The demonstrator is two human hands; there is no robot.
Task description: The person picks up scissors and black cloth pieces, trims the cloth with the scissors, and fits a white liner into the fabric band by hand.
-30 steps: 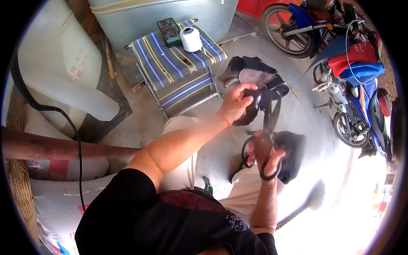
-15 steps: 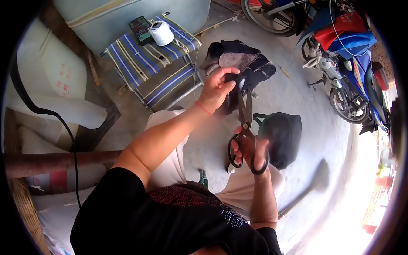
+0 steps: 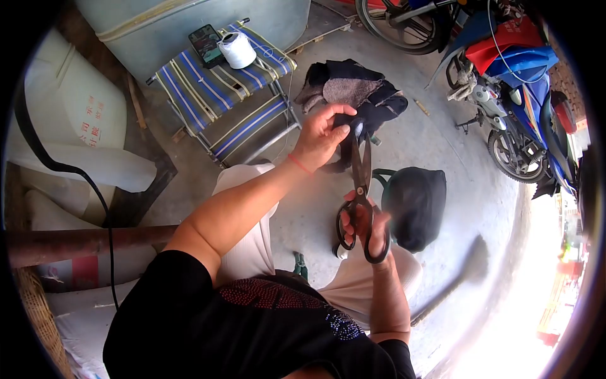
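My left hand (image 3: 322, 136) pinches the edge of a piece of dark cloth (image 3: 344, 150) between thumb and fingers. My right hand (image 3: 377, 230) grips black-handled scissors (image 3: 361, 191), fingers through the loops. The blades point up and away from me, their tips right at the cloth beside my left fingertips, and they stand only slightly apart. A small whitish spot shows on the cloth by the tips. Just beyond lies a heap of dark and grey-brown cloth (image 3: 355, 90) on the floor.
A striped folding stool (image 3: 208, 85) at the upper left bears a phone (image 3: 206, 44) and a white thread cone (image 3: 237, 50). A black bag (image 3: 416, 208) stands right of the scissors. Motorbikes (image 3: 505, 114) are at the upper right; a broom (image 3: 472, 260) lies lower right.
The scissor handles have come closer together and the blades have narrowed. My right hand has shifted slightly left; my left hand keeps its pinch on the cloth.
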